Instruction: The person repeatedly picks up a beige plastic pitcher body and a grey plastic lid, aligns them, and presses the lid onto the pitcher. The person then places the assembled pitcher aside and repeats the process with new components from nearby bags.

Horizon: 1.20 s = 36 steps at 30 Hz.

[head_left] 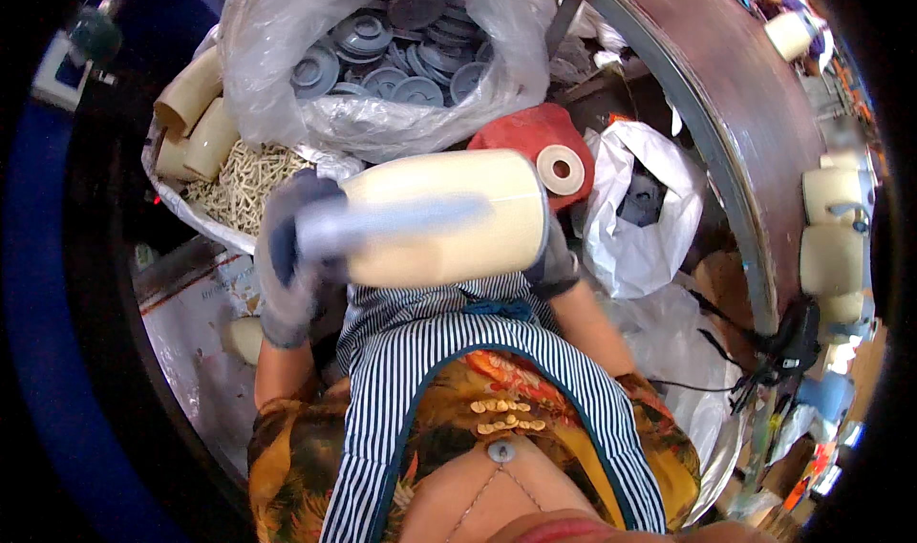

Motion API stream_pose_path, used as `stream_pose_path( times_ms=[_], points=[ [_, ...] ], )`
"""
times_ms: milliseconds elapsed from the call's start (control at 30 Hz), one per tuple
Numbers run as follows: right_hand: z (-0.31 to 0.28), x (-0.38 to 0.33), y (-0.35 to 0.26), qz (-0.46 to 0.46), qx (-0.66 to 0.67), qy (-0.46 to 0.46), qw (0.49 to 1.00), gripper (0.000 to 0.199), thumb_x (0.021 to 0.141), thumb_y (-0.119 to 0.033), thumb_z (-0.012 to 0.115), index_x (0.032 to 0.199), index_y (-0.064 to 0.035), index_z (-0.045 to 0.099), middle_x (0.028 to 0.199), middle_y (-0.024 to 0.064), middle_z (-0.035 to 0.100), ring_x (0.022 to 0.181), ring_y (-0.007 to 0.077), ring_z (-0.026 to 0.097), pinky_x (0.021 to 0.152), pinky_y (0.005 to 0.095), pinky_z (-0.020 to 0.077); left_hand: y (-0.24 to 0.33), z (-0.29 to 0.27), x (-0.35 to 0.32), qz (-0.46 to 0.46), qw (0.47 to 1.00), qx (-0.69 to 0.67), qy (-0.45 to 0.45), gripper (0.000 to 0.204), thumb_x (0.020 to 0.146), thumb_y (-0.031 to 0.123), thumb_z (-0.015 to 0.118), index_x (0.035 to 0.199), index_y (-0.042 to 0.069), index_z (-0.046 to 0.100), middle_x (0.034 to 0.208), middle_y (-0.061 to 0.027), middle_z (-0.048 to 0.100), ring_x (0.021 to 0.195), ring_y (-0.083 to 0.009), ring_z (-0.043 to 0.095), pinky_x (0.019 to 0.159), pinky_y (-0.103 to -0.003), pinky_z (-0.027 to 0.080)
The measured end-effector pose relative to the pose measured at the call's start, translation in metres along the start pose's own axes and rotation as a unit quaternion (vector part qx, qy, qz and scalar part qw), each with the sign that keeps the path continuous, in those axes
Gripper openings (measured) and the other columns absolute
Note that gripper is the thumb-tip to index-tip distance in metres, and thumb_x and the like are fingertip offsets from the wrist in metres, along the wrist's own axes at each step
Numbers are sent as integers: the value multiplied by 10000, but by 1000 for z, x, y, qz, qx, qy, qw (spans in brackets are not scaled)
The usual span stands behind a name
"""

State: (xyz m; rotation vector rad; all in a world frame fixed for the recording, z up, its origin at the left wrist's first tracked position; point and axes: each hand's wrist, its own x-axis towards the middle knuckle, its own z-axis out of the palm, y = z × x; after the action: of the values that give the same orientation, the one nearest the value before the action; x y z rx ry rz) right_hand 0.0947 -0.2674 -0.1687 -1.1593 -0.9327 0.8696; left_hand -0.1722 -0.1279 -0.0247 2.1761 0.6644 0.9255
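A cream, jug-like plastic body [511, 185] lies sideways before my apron, its wide end toward the right. My right hand [556, 264], in a dark and grey glove, grips that wide end from below; most of its fingers are hidden behind the body. Gloved in the same way, my left hand [294, 252] is closed at the narrower end, smeared by motion. A long pale bluish-white strip [406, 221] runs from this hand across the body's front. The strip is too blurred to name.
Beyond stands a clear plastic bag [349, 130] of round grey lids [417, 92]. Left of it, a sack holds small beige pieces [253, 180] and cream shells [212, 140]. A red piece [516, 132], white bag [626, 271] and curved bench edge [740, 213] lie right.
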Motion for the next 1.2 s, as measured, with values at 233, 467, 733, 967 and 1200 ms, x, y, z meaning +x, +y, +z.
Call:
stream_pose_path(
  times_ms=[233,467,733,967,1200],
  points=[
    [-27,6,-22,82,-114,53,989,468,861,-206,681,1277,-28,563,1266,158,602,1156,228,579,966,373,463,29,-16,16,190,957,203,-88,398,718,308,688,1036,81,614,1099,-111,633,1071,-334,587,991,-525,421],
    [-8,-2,-140,-257,-366,-7,895,617,652,-403,835,1113,-44,637,1017,136,626,949,311,594,842,416,462,77,6,48,217,952,148,-154,675,730,355,743,1291,49,528,1326,-183,530,1245,-379,495,1078,-518,358],
    [-197,-27,-282,-305,-224,547,746,524,1017,-399,464,1370,-13,436,1207,129,615,1046,244,612,901,365,481,-272,-149,-283,-405,805,427,75,495,1034,199,432,1491,44,319,1497,-106,397,1309,-226,451,1091,-337,366],
    [-371,59,-274,-214,-641,564,474,919,725,-620,741,1332,23,491,1291,227,568,1069,366,611,888,458,485,-302,-94,-411,-630,678,378,5,570,968,177,514,1493,73,319,1468,-119,422,1278,-233,481,1057,-355,412],
    [-77,93,-152,-326,-715,55,616,449,781,-313,717,1173,-110,636,1282,164,557,1197,383,515,1028,487,407,-283,-85,-404,-645,727,184,146,682,889,170,637,1478,43,317,1447,-134,433,1272,-238,474,1053,-368,417]
  ],
)
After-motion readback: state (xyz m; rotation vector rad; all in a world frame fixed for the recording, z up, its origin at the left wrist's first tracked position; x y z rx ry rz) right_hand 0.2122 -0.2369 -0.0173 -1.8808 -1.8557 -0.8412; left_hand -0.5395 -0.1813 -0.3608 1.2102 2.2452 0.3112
